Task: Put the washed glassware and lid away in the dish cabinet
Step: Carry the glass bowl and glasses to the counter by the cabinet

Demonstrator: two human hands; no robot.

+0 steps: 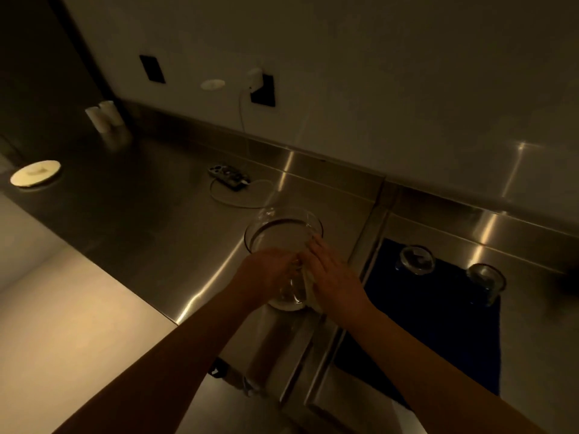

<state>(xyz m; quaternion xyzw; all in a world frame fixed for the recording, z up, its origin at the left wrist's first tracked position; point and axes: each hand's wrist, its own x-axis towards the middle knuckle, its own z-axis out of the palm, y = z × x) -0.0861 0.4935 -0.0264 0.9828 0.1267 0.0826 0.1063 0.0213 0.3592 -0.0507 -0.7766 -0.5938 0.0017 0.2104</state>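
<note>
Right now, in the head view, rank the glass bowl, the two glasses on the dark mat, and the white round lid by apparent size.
1. glass bowl, clearly largest, though nearest the camera.
2. white round lid, lying farther off.
3. The left glass and right glass look alike; no ranking between them.

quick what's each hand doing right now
Left hand: grips the glass pitcher by its near side.
Right hand: fingers laid fairly straight, pressing a pale cloth against the pitcher.
</note>
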